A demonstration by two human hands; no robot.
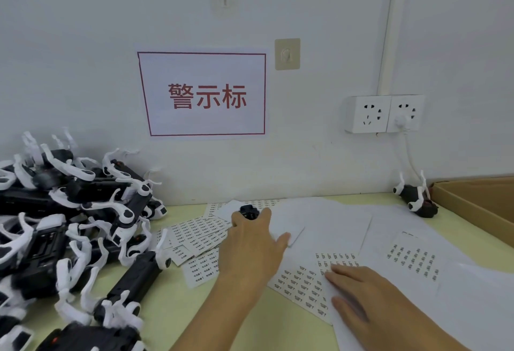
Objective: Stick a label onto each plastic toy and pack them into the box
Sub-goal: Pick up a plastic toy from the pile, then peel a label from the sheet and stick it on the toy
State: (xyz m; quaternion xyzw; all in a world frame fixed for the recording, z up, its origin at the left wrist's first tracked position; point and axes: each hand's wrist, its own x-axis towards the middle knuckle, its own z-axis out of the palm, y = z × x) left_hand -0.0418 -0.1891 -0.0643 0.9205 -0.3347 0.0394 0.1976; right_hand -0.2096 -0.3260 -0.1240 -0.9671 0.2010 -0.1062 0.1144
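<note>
A heap of black and white plastic toys point(72, 220) covers the left of the yellow-green table. My left hand point(251, 247) reaches forward and grips a small black toy part point(249, 212) at its fingertips, above several label strips point(199, 235). My right hand point(370, 303) lies flat with straight fingers on a label sheet point(303, 284) near the front. One more toy point(415, 197) lies by the wall at the right, beside the cardboard box point(478, 203), whose inside is mostly out of frame.
White backing sheets point(333, 225) and another label sheet point(414, 260) spread over the table's middle and right. On the wall hang a red-framed sign point(203, 94), a socket block point(383, 114) with a plugged white cable, and two hooks.
</note>
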